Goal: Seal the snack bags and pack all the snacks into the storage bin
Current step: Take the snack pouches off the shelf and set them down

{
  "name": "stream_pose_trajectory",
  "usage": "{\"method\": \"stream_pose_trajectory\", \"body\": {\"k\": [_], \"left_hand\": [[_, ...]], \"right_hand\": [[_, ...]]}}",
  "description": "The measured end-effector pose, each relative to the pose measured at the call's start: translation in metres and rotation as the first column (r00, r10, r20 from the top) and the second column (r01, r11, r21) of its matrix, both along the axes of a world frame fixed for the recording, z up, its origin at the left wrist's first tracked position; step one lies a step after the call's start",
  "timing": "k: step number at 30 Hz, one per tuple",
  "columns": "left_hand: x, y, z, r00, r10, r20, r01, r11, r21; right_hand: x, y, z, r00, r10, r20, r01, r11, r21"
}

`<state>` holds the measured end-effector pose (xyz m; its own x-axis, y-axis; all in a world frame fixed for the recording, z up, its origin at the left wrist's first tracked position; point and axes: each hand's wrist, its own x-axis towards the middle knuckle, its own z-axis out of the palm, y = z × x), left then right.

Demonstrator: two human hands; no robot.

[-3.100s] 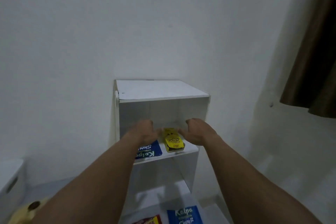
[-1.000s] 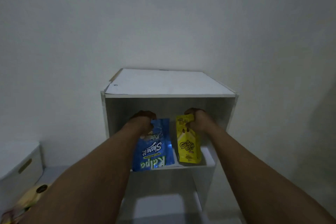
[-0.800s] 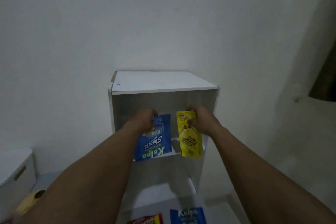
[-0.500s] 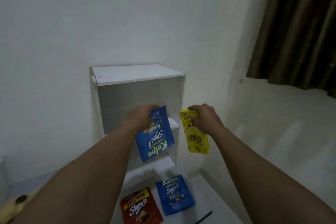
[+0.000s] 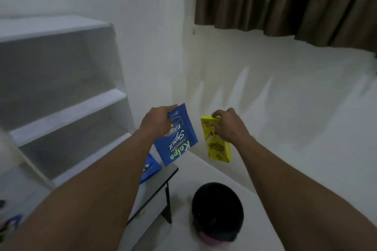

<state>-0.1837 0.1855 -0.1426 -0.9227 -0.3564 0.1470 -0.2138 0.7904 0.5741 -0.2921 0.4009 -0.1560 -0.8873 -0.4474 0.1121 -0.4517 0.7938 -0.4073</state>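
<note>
Fingers of the left hand (image 5: 158, 126) pinch a blue bag (image 5: 176, 138) right of the shelf (image 5: 67, 108); the right hand (image 5: 229, 125) grips a yellow bag (image 5: 217, 144).

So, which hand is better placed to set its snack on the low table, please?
The left hand: its blue bag hangs over the low table, while the yellow pack in the right hand hangs over the floor.

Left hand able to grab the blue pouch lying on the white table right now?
Probably not: the left hand grips another blue snack pouch. The lying blue pouch sits just below, otherwise unobstructed.
</note>
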Motion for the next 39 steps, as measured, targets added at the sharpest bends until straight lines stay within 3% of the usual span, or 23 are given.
{"method": "stream_pose_trajectory", "body": {"k": [5,12,23,28,34,39], "left_hand": [[-0.058,0.05,-0.076,0.998,-0.057,0.032,0.055,0.995,0.084],[-0.12,0.091,-0.229,0.985,-0.05,0.163,0.031,0.992,0.121],[-0.169,0.125,-0.476,0.943,-0.005,0.334,-0.035,0.993,0.112],[-0.173,0.141,-0.559,0.944,0.005,0.329,-0.046,0.992,0.118],[-0.174,0.158,-0.601,0.893,-0.006,0.45,-0.055,0.991,0.121],[-0.174,0.15,-0.557,0.87,-0.056,0.489,0.04,0.998,0.043]], "right_hand": [[-0.041,0.057,-0.077,0.995,-0.079,0.06,0.077,0.996,0.042],[-0.094,0.103,-0.226,0.977,-0.121,0.175,0.104,0.989,0.103],[-0.133,0.122,-0.469,0.931,-0.153,0.332,0.13,0.987,0.09],[-0.138,0.117,-0.551,0.926,-0.155,0.345,0.132,0.987,0.09],[-0.138,0.123,-0.586,0.905,-0.16,0.393,0.118,0.984,0.13],[-0.146,0.126,-0.541,0.929,-0.107,0.353,0.047,0.984,0.174]]}}
